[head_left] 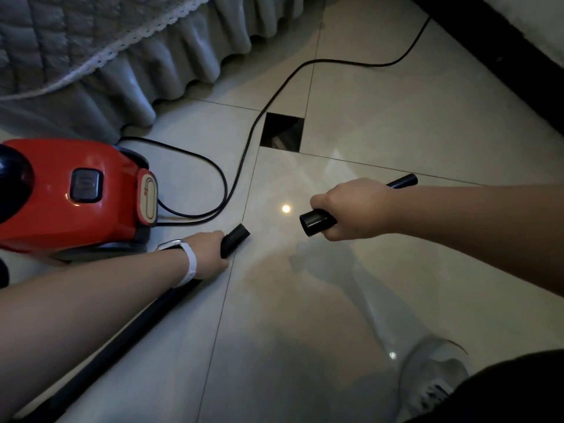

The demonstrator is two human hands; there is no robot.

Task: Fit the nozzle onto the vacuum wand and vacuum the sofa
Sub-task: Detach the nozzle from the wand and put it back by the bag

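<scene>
- The left hand, in the lower-middle left of the frame, is curled around the black vacuum wand just behind its open end. The tube runs back under the forearm toward the lower left corner.
- A white wristband sits on the left wrist.
- The right hand, right of centre, is wrapped in a fist around the black nozzle. Its wide round mouth sticks out to the left of the fist and its narrower end pokes out at the upper right.
- The nozzle mouth and the wand end face each other but are apart, with bare floor showing between them.
- A red canister vacuum cleaner sits at the left edge, just above the left forearm.
- Its black power cord loops beside it and trails to the upper right.
- The sofa, under a grey quilted cover with a frilled skirt and white lace trim, fills the upper left.
- The pale glossy tile floor has a small dark square inset above centre.
- A light-coloured shoe, blurred, is at the lower right.
</scene>
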